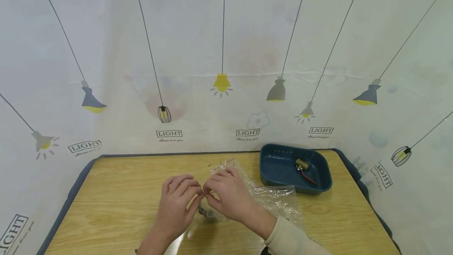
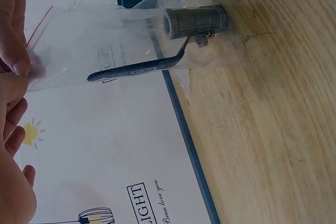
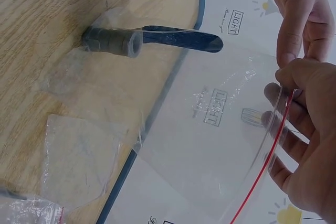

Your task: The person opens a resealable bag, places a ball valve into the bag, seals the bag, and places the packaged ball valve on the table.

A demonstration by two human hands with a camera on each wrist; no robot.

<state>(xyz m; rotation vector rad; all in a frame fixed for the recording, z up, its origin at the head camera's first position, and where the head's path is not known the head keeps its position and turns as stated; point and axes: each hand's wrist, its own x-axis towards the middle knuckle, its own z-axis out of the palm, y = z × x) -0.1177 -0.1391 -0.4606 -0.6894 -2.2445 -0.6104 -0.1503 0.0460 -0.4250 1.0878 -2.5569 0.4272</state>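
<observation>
A clear zip-lock bag [image 2: 123, 32] with a red seal line hangs upright between my two hands. Inside, near its bottom, sits a grey metal ball valve [image 2: 194, 22] with a dark blue lever handle [image 3: 184, 39]. My left hand [image 1: 177, 204] pinches the bag's top edge between thumb and fingers. Right beside it, fingertips meeting, my right hand [image 1: 230, 195] pinches the same edge, its other fingers spread behind the plastic in the right wrist view. In the head view the hands partly hide the bag and valve.
A dark blue tray [image 1: 277, 170] stands at the back right, holding a brass valve [image 1: 302, 163] with a red handle. Another clear bag [image 1: 279, 202] lies flat on the wooden table [image 1: 120, 192], to the right of my hands. A printed cloth [image 1: 198, 129] rises behind the table.
</observation>
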